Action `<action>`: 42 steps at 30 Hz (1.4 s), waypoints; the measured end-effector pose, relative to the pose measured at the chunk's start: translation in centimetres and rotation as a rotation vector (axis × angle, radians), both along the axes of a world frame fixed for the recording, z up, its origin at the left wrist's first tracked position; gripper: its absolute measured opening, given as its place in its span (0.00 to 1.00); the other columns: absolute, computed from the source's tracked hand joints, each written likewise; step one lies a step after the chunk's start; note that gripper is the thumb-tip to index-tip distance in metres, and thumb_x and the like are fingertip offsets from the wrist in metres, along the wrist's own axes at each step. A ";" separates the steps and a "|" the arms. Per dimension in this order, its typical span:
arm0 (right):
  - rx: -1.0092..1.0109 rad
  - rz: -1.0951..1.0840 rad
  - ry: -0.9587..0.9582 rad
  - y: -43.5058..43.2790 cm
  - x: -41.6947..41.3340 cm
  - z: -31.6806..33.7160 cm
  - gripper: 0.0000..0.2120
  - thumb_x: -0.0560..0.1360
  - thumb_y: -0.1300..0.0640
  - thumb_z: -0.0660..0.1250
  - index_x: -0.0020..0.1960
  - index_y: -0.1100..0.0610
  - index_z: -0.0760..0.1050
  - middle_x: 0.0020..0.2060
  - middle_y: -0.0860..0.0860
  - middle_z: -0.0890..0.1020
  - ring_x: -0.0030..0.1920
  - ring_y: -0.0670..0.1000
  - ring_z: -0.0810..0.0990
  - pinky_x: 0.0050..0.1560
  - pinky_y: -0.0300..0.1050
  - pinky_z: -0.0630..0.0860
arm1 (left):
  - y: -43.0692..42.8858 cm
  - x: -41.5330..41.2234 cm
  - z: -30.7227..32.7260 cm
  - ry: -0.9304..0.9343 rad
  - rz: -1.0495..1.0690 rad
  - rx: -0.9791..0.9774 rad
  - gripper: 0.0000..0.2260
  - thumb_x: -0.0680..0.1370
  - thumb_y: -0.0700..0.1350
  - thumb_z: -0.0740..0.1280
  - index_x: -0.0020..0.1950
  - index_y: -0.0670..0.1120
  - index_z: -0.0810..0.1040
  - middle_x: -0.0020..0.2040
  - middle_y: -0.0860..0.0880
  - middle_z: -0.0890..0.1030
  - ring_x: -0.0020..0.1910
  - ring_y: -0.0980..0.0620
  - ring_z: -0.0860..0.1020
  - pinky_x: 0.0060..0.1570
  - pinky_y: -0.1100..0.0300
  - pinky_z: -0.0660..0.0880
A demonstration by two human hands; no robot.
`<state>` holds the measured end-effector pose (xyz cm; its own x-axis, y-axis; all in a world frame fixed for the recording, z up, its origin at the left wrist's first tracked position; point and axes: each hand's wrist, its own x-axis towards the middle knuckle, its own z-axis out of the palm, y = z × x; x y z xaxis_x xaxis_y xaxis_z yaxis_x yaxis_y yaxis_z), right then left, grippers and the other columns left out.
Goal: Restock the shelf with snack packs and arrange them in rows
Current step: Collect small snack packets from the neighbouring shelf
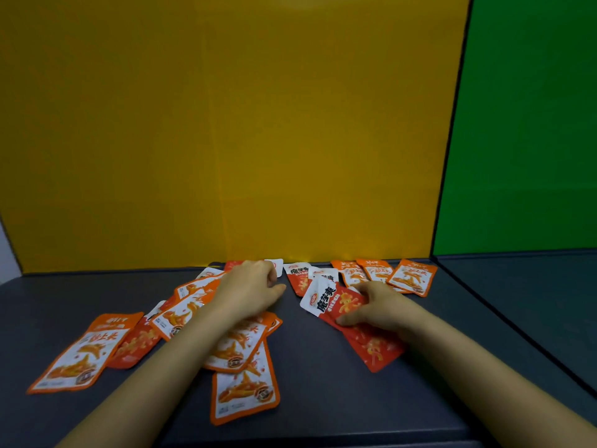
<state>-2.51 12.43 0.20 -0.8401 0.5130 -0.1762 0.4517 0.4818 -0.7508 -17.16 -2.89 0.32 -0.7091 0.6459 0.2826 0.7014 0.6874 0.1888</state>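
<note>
Snack packs (240, 347) lie scattered flat on the dark shelf (323, 399), most in an overlapping heap left of centre, with a short row of orange packs (384, 274) along the back edge against the yellow wall (226, 124). The right hand (378, 307) has its fingers closed on a red pack (336, 300) atop other red ones. The left hand (250, 287) hovers over the heap, fingers loosely curled, holding nothing visible. Bare shelf stays open at front centre and far right, beside the green wall (529, 124).
</note>
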 end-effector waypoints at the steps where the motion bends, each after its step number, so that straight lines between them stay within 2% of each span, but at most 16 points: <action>1: -0.037 -0.015 0.005 0.3 0.2 0.0 0.30 0.69 0.56 0.74 0.68 0.56 0.67 0.53 0.51 0.77 0.51 0.51 0.78 0.54 0.45 0.76 | 0.3 -0.3 0.1 -0.032 -0.002 -0.018 0.13 0.76 0.54 0.64 0.52 0.46 0.78 0.53 0.48 0.80 0.52 0.48 0.77 0.49 0.54 0.74; 3: -0.171 -0.044 0.031 1.2 0.4 -0.2 0.34 0.71 0.57 0.73 0.72 0.55 0.61 0.60 0.54 0.76 0.54 0.54 0.79 0.57 0.49 0.77 | 1.2 -0.7 0.2 -0.104 -0.008 -0.038 0.15 0.76 0.54 0.64 0.49 0.43 0.79 0.50 0.46 0.81 0.50 0.47 0.78 0.48 0.53 0.74; 4: -0.262 -0.053 0.060 1.7 0.6 -0.4 0.33 0.71 0.59 0.72 0.72 0.54 0.62 0.59 0.55 0.78 0.52 0.55 0.81 0.56 0.52 0.78 | 1.7 -0.9 0.2 -0.141 -0.009 -0.054 0.17 0.76 0.56 0.64 0.45 0.42 0.80 0.46 0.45 0.81 0.47 0.46 0.78 0.44 0.54 0.74; 5: -0.342 -0.061 0.100 2.1 0.7 -0.6 0.30 0.72 0.61 0.71 0.70 0.55 0.64 0.55 0.56 0.80 0.46 0.54 0.83 0.52 0.53 0.80 | 2.3 -1.0 0.1 -0.178 -0.003 -0.069 0.19 0.75 0.58 0.64 0.39 0.42 0.78 0.39 0.45 0.80 0.43 0.47 0.78 0.38 0.55 0.71; 7: -0.426 -0.092 0.181 3.0 1.1 -0.9 0.23 0.73 0.63 0.69 0.66 0.55 0.69 0.46 0.56 0.83 0.35 0.50 0.83 0.40 0.47 0.82 | 3.5 -0.7 0.1 -0.271 0.024 -0.078 0.25 0.73 0.64 0.63 0.29 0.44 0.69 0.30 0.47 0.72 0.33 0.50 0.72 0.31 0.57 0.64; 9: -0.436 -0.125 0.244 3.8 1.5 -0.9 0.15 0.75 0.62 0.67 0.61 0.55 0.72 0.41 0.54 0.84 0.31 0.49 0.82 0.33 0.43 0.79 | 4.9 -0.3 0.1 -0.329 0.053 -0.084 0.27 0.70 0.69 0.62 0.29 0.45 0.68 0.33 0.45 0.73 0.34 0.50 0.72 0.32 0.57 0.64; 11: -0.443 -0.152 0.289 4.6 1.8 -0.9 0.09 0.75 0.61 0.66 0.55 0.55 0.74 0.37 0.53 0.83 0.31 0.48 0.81 0.33 0.42 0.77 | 6.3 -0.1 0.1 -0.334 0.075 -0.102 0.30 0.68 0.71 0.61 0.37 0.42 0.76 0.46 0.40 0.80 0.47 0.45 0.78 0.40 0.55 0.69; 13: -0.442 -0.156 0.314 5.3 1.9 -1.2 0.06 0.76 0.61 0.66 0.51 0.54 0.74 0.35 0.53 0.83 0.30 0.48 0.81 0.32 0.42 0.77 | 7.5 -0.2 -0.3 -0.318 0.104 -0.121 0.35 0.66 0.72 0.62 0.51 0.40 0.77 0.59 0.42 0.77 0.59 0.43 0.75 0.47 0.55 0.72; 15: -0.450 -0.160 0.342 5.7 1.9 -1.5 0.07 0.75 0.61 0.66 0.53 0.54 0.75 0.37 0.54 0.84 0.30 0.49 0.82 0.33 0.42 0.77 | 8.5 -0.2 -0.9 -0.306 0.150 -0.133 0.44 0.64 0.73 0.64 0.65 0.40 0.69 0.67 0.42 0.71 0.67 0.42 0.67 0.59 0.50 0.71; 17: -0.456 -0.160 0.364 6.0 1.6 -1.7 0.08 0.75 0.60 0.67 0.54 0.54 0.75 0.39 0.54 0.84 0.32 0.49 0.82 0.34 0.43 0.77 | 9.3 -0.2 -1.4 -0.304 0.199 -0.115 0.48 0.63 0.71 0.67 0.71 0.40 0.62 0.70 0.42 0.66 0.71 0.42 0.62 0.63 0.47 0.67; 21: -0.456 -0.159 0.409 5.9 1.2 -2.0 0.07 0.75 0.59 0.66 0.54 0.53 0.75 0.40 0.54 0.84 0.35 0.51 0.82 0.35 0.43 0.76 | 10.5 -0.8 -1.4 -0.435 0.250 0.026 0.47 0.64 0.62 0.74 0.71 0.39 0.58 0.70 0.42 0.66 0.71 0.42 0.63 0.65 0.49 0.68; 25: -0.462 -0.167 0.432 5.9 1.0 -2.3 0.13 0.76 0.58 0.66 0.59 0.53 0.73 0.43 0.54 0.84 0.39 0.52 0.82 0.36 0.43 0.76 | 10.9 -1.3 -0.8 -0.635 0.246 0.118 0.42 0.64 0.54 0.77 0.70 0.40 0.63 0.68 0.42 0.71 0.66 0.42 0.70 0.63 0.51 0.71; 32: -0.481 -0.139 0.475 5.5 0.8 -2.4 0.11 0.77 0.57 0.65 0.58 0.50 0.70 0.43 0.52 0.82 0.40 0.50 0.81 0.35 0.42 0.74 | 11.1 -0.8 -0.6 -0.645 0.216 0.262 0.29 0.67 0.44 0.77 0.63 0.39 0.70 0.62 0.41 0.76 0.60 0.42 0.76 0.58 0.51 0.75; 38: -0.484 -0.153 0.482 5.7 0.6 -2.6 0.15 0.78 0.57 0.63 0.64 0.54 0.69 0.46 0.54 0.81 0.41 0.51 0.81 0.36 0.44 0.74 | 10.1 0.0 0.1 -0.767 0.135 0.526 0.22 0.68 0.38 0.75 0.59 0.40 0.73 0.58 0.40 0.80 0.54 0.40 0.80 0.56 0.45 0.77; 40: -0.533 -0.154 0.484 5.8 0.7 -2.5 0.16 0.78 0.59 0.63 0.65 0.54 0.69 0.46 0.54 0.81 0.40 0.52 0.80 0.37 0.45 0.75 | 9.1 0.4 0.6 -0.786 0.072 0.623 0.19 0.69 0.37 0.73 0.58 0.40 0.75 0.56 0.40 0.80 0.53 0.41 0.80 0.55 0.48 0.77; 42: -0.600 -0.163 0.484 5.8 0.9 -2.2 0.16 0.77 0.61 0.63 0.64 0.54 0.68 0.44 0.55 0.81 0.38 0.52 0.80 0.36 0.45 0.75 | 7.6 0.9 1.1 -0.856 -0.003 0.746 0.15 0.72 0.36 0.71 0.58 0.40 0.76 0.49 0.40 0.82 0.42 0.44 0.81 0.46 0.54 0.79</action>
